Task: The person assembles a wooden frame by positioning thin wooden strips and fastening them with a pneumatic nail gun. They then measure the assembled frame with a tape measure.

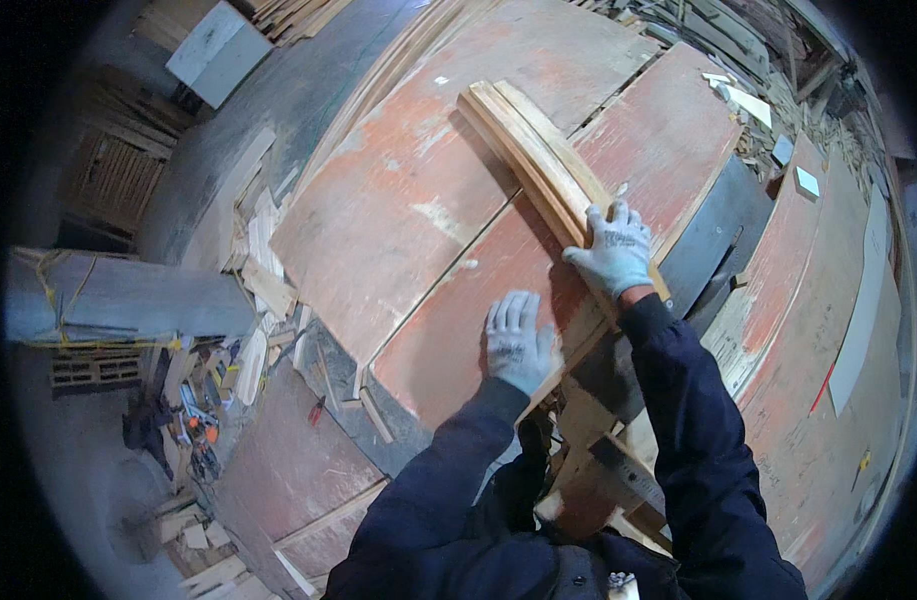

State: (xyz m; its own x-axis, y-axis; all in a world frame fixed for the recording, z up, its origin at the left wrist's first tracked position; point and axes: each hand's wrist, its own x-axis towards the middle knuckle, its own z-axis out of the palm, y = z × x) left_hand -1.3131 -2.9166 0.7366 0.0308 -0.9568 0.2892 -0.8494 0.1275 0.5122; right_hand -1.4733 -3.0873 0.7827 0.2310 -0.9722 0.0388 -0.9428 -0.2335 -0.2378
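Note:
A bundle of long wooden strips (533,150) lies slantwise across the worn reddish wooden worktop (368,240). My right hand (618,245), in a pale work glove, grips the near part of the bundle. Its thumb is at the left edge and the fingers bend over the top; the undersides of the strips are hidden. To the left, my left hand (518,342), also gloved, lies palm down near the worktop's front edge. Its fingers are stretched out and it holds nothing. A narrow dark seam runs across the worktop between the left hand and the far boards.
A dark panel (723,225) is set beside the worktop on the right. Beyond it stretches another long worn board surface (828,290) with a white strip (858,310). Wood offcuts (263,280) and hand tools (198,425) clutter the left side. A white box (218,55) stands far left.

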